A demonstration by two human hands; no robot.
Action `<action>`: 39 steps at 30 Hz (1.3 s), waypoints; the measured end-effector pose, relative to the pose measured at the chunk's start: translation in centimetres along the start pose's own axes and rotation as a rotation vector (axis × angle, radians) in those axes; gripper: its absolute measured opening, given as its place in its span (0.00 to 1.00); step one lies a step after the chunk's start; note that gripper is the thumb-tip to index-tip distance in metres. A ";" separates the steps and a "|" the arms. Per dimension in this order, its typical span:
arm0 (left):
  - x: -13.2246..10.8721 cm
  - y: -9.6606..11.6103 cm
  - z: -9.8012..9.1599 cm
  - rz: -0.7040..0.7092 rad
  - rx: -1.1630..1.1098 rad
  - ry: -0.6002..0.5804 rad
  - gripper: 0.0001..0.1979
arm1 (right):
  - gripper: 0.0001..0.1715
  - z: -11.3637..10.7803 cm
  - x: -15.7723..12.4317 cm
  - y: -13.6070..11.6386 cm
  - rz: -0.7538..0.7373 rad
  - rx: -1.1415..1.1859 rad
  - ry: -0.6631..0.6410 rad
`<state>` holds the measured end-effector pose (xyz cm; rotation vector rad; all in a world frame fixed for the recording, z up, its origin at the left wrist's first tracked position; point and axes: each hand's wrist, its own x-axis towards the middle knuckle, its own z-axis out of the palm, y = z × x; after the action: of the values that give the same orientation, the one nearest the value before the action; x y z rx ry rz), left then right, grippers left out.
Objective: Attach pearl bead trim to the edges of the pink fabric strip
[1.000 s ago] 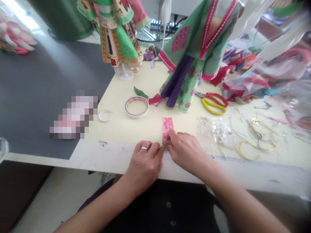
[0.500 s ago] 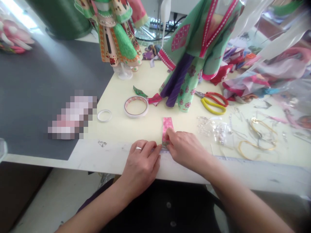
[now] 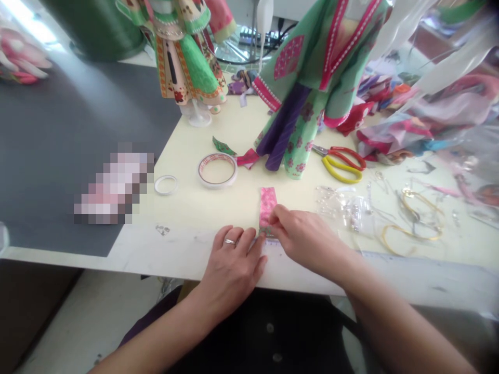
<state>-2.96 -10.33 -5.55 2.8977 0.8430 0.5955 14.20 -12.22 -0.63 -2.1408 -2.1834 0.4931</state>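
Note:
A small pink patterned fabric strip lies flat on the cream table, near its front edge. My right hand pinches the strip's near end between thumb and fingers. My left hand, with a ring on one finger, rests on the table edge with its fingers curled, and its fingertips touch the same near end of the strip from the left. What lies under the fingertips is hidden.
A roll of tape and a thin white ring lie left of the strip. Red-and-yellow scissors lie to the right, near clear bags and gold wire. Two dressed dolls stand behind. A grey mat covers the left.
Both hands stay at the strip's near end. My left hand has slid slightly lower and its fingers have straightened a little. The strip has not moved.

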 end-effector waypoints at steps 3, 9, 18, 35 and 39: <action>0.0 -0.1 0.0 0.005 -0.008 0.009 0.15 | 0.05 0.0 -0.2 0.2 0.017 0.008 0.023; -0.1 -0.2 0.0 0.010 -0.023 0.019 0.15 | 0.06 0.0 -0.3 0.5 0.058 0.093 0.040; -0.1 -0.1 0.1 -0.001 -0.036 0.025 0.15 | 0.04 -0.1 -0.3 0.7 0.060 0.209 0.025; -0.4 0.8 0.1 0.096 -0.149 0.123 0.16 | 0.08 0.6 0.1 0.3 0.030 0.068 0.015; -0.5 0.8 0.4 0.109 -0.142 0.109 0.16 | 0.09 0.6 0.1 0.3 0.030 0.063 0.008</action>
<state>-2.75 -11.22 -5.97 2.8174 0.6278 0.7949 14.36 -12.22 -1.32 -2.1433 -2.1051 0.5465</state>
